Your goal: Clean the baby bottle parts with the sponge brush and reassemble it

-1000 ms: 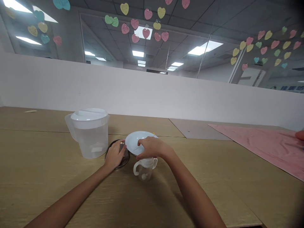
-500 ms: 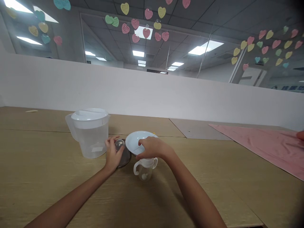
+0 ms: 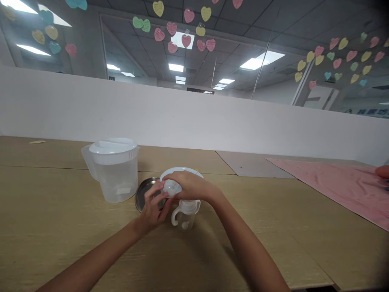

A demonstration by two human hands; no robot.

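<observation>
A clear, dome-shaped cap (image 3: 172,188) is between my two hands, above the front of a white plate (image 3: 182,168). My left hand (image 3: 154,207) has its fingertips on the cap's left side. My right hand (image 3: 191,185) curls over the cap from the right, and its palm is hidden. Just below stands a small clear baby bottle (image 3: 186,219) with a white collar and two white handles; something small and white lies inside it. Left of the plate is a round, dark metal dish (image 3: 142,198), partly covered by my left fingers.
A lidded plastic pitcher (image 3: 117,174) holding clear liquid stands on the left. A pink cloth (image 3: 328,186) lies on the right, with another person's fingers (image 3: 382,172) at its edge. A white low wall (image 3: 194,121) runs behind the wooden table (image 3: 75,243).
My left hand has moved right from over the metal dish, bringing the clear cap to my right hand. More of the dish shows. The bottle, plate and pitcher stay in place.
</observation>
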